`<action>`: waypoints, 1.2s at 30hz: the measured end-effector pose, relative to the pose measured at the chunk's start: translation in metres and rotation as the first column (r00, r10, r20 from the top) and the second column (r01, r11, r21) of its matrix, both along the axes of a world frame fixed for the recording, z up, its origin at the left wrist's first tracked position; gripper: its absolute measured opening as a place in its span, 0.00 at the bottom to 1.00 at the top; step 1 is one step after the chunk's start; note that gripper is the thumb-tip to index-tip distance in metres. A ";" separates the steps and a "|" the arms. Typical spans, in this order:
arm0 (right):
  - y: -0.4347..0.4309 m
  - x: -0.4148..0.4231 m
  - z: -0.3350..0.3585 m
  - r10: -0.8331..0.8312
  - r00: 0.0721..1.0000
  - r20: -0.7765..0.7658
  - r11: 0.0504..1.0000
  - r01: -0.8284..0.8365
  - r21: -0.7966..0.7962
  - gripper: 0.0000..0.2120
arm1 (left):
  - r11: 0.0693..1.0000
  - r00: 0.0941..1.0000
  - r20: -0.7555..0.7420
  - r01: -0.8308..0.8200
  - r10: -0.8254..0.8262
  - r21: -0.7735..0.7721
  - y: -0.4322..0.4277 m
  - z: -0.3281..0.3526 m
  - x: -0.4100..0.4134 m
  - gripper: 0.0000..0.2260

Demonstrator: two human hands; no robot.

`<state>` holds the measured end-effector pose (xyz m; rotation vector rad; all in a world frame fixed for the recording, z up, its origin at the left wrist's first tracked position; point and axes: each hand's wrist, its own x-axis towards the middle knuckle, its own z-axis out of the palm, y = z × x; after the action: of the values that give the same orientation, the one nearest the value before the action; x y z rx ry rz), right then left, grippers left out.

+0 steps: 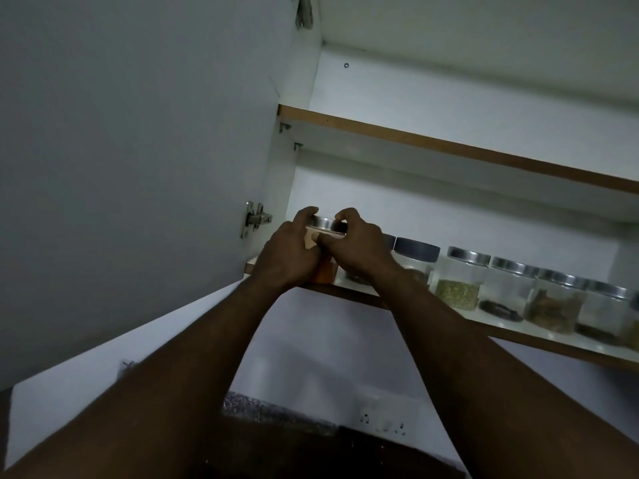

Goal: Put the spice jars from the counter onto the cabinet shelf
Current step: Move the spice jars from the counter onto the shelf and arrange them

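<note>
The spice jar [328,225], silver-lidded with orange powder low in it, is at the far left end of the lower cabinet shelf [553,347], close to its near edge. We cannot tell whether its base is fully set down, because the hands cover it.

At the left, the open cabinet door [138,167] fills that side, with its hinge [255,219] just beside the jar. The left hand [285,255] wraps the jar's left side, fingers curled up over the lid rim. The right hand [359,248] clasps the right side the same way, with a thumb laid across the front.

We judge the jar stiff, smooth-walled and so somewhat slippery. It is probably light, given how little powder shows. Whether it is glass or plastic we cannot say, so we would treat it as breakable. The body below the lid looks the safer hold, since a lid may turn or lift.

To the right stand a dark-lidded jar [416,252], a jar of green seeds [458,288] and a jar of brown pieces [553,305]. The last jars are cut off at the right edge. The light is dim, and the forearms hide most of the counter [269,413], so we cannot tell whether more jars wait there.
</note>
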<state>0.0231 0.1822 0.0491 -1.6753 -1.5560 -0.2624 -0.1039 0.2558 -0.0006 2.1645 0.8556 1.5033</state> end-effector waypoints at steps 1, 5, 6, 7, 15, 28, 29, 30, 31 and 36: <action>0.005 0.001 -0.001 -0.027 0.999 0.040 1.000 0.027 0.008 0.26 | 1.000 1.000 -0.004 -0.020 0.020 -0.001 0.004 -0.001 0.005 0.32; 0.014 0.001 0.000 -0.142 0.977 0.159 0.989 0.132 0.069 0.30 | 0.995 0.989 -0.107 -0.101 0.099 -0.014 0.023 0.004 0.024 0.36; 0.013 0.001 -0.001 -0.149 0.974 0.172 0.988 0.138 0.074 0.31 | 0.993 0.982 -0.153 -0.114 0.109 -0.022 0.026 0.005 0.028 0.38; 0.012 0.002 -0.003 -0.142 0.974 0.178 0.988 0.129 0.079 0.30 | 0.992 0.973 -0.201 -0.123 0.115 -0.028 0.029 0.004 0.032 0.40; -0.011 0.023 -0.047 -0.077 0.981 0.178 0.980 0.042 0.193 0.23 | 0.964 0.934 -0.273 -0.258 0.230 -0.069 0.030 -0.005 0.052 0.47; -0.095 0.095 -0.225 0.042 0.999 0.031 0.980 -0.048 0.195 0.02 | 0.969 0.998 -0.040 -0.037 0.048 0.242 -0.086 -0.199 0.086 0.10; -0.103 0.102 -0.251 0.014 1.000 0.007 0.995 -0.015 0.097 0.03 | 0.985 0.993 -0.114 0.007 0.013 0.174 -0.094 -0.224 0.090 0.10; -0.111 0.109 -0.277 -0.010 1.000 -0.004 1.000 0.010 -0.008 0.04 | 0.995 0.980 -0.196 0.040 -0.020 0.096 -0.102 -0.248 0.094 0.11; -0.121 0.115 -0.303 -0.023 1.000 -0.009 0.993 0.022 -0.112 0.04 | 0.998 0.956 -0.286 0.066 -0.058 0.016 -0.109 -0.273 0.097 0.12; -0.174 0.146 -0.420 -0.111 0.990 -0.084 0.825 0.045 -0.563 0.13 | 0.925 0.718 -0.625 0.069 -0.306 -0.374 -0.151 -0.391 0.107 0.26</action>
<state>0.1691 0.0084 -0.3710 -2.1644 -1.5693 0.2822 0.0036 0.1045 -0.3913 2.4472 0.9640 0.3842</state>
